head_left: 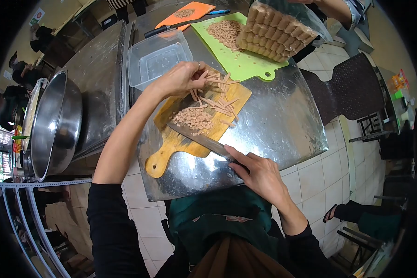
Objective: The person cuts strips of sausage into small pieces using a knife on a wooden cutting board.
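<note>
A wooden cutting board point(185, 147) with a handle lies on the metal table. Small diced sausage pieces point(193, 119) are heaped on its middle, and uncut sausage strips point(224, 105) lie scattered on its upper right. My left hand point(184, 78) is closed round some of the strips at the board's top edge. My right hand point(259, 175) grips the handle end of a knife point(204, 140), whose blade lies across the board's lower edge beside the diced pieces.
A clear plastic container point(160, 58) stands behind my left hand. Beyond are a green cutting board point(259, 70) with chopped pieces, a bag of sausages point(275, 32) near another person's arm point(336, 11), and an orange board point(199, 10). A steel bowl point(55, 125) is at left.
</note>
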### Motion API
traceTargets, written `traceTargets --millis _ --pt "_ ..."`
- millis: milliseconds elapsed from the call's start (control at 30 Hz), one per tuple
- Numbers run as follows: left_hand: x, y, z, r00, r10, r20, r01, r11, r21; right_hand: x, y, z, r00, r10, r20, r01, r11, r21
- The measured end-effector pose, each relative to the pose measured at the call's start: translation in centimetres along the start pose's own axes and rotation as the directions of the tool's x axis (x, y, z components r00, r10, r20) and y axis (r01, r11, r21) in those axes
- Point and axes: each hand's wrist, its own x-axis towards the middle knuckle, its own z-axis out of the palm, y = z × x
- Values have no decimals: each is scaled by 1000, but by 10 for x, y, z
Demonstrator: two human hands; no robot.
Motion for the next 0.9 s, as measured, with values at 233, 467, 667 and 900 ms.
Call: traceTargets --millis 233,467,667,900 --pt "-46 27 -23 990 -98 -98 89 992 -92 14 -9 2 998 -65 22 67 993 -94" --pt "-110 44 -26 970 -215 -113 202 972 -118 34 -5 -7 998 -19 63 19 1000 1" --pt "-156 39 -15 929 -281 -240 246 955 -166 30 -16 -23 989 40 141 -66 981 181" --pt "-191 37 -17 856 -392 -337 331 916 -225 15 -34 -9 966 -105 234 72 987 145"
